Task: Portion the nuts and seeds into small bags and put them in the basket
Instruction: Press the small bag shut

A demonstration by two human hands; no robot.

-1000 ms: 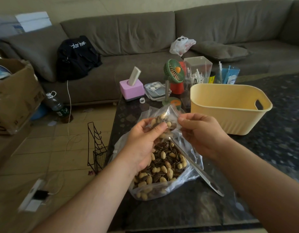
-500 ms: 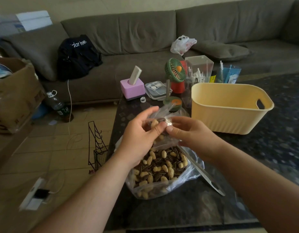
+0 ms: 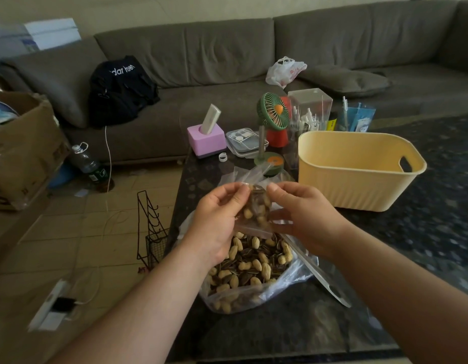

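A small clear bag (image 3: 256,208) holding peanuts and sunflower seeds hangs between both hands, above a large open plastic bag of nuts and seeds (image 3: 250,269) on the dark table. My left hand (image 3: 217,222) pinches the small bag's left side near its top. My right hand (image 3: 304,219) pinches its right side, fingers curled round the plastic. A metal scoop (image 3: 322,277) lies with its handle sticking out of the large bag toward the right. The yellow basket (image 3: 359,185) stands to the right, its inside showing nothing.
At the back of the dark marble table (image 3: 280,324) stand a pink tissue box (image 3: 206,140), a green desk fan (image 3: 273,114), a clear organiser (image 3: 310,109) and flat plastic containers (image 3: 244,140). A wire rack (image 3: 151,229) stands on the floor left of the table; a sofa (image 3: 227,53) lies behind.
The small bag has turned and dropped slightly between my hands. Both hands have shifted their hold along its top, the right hand moving outward to the bag's right side.
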